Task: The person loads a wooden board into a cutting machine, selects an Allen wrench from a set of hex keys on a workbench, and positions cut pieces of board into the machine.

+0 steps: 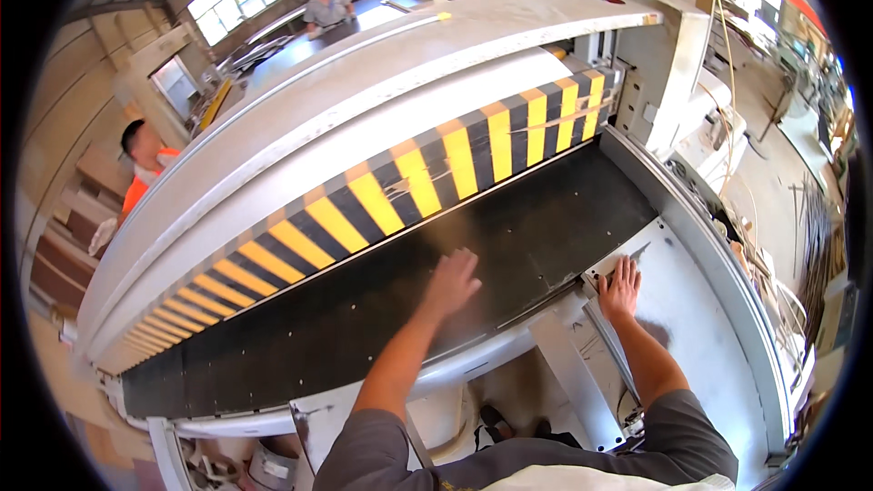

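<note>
Over the black bed (pixel 327 309) of a large machine reaches my left hand (pixel 452 282), its fingers stretched out, slightly blurred, with nothing seen in them. A brownish haze shows just beyond its fingertips. My right hand (pixel 621 289) lies with spread fingers at the corner of a silver metal side table (pixel 705 300), next to the bed's edge. Behind the bed runs a long beam (pixel 418 184) with yellow and black diagonal stripes. Small pale specks dot the bed's surface.
A raised metal guard (pixel 400 64) arches above the striped beam. A metal rail (pixel 727 273) borders the side table on the right. Beyond the machine stand a person in grey (pixel 327 9) and, at left, a person in orange (pixel 145 164). Below are my shoes and a bucket (pixel 271 465).
</note>
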The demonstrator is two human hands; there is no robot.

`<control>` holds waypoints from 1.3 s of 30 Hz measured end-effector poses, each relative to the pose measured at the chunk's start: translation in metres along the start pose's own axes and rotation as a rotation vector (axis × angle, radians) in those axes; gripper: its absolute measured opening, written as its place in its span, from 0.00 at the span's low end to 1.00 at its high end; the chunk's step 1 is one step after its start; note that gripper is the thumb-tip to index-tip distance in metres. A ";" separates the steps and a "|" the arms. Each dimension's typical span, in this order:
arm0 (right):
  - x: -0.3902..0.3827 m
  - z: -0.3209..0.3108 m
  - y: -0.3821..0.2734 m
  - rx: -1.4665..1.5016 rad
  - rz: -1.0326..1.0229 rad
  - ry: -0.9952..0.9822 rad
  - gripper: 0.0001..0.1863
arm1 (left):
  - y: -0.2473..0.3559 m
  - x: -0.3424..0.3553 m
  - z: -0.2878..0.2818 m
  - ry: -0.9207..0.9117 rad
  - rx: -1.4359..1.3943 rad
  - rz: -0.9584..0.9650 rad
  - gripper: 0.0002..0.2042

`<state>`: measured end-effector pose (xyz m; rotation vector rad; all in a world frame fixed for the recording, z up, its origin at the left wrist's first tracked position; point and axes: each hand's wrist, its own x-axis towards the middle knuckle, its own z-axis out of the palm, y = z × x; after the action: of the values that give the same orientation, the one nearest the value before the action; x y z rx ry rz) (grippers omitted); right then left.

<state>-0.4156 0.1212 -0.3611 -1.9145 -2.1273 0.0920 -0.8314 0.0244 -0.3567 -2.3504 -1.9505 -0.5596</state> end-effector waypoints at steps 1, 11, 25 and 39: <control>0.001 0.001 -0.008 0.029 -0.006 0.006 0.40 | 0.012 -0.025 0.010 0.044 -0.013 0.054 0.31; -0.010 0.006 0.056 0.293 -0.086 0.168 0.41 | 0.025 -0.263 -0.054 0.266 -0.008 -0.714 0.30; -0.089 -0.029 0.178 0.089 -0.053 0.070 0.37 | 0.098 -0.450 -0.052 0.133 0.338 -1.542 0.33; -0.091 -0.034 0.176 0.067 -0.019 0.076 0.36 | 0.105 -0.441 -0.057 0.188 0.345 -1.563 0.33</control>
<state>-0.2296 0.0479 -0.3836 -1.8308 -2.0655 0.0836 -0.8094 -0.4284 -0.4125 -0.2023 -3.0053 -0.3165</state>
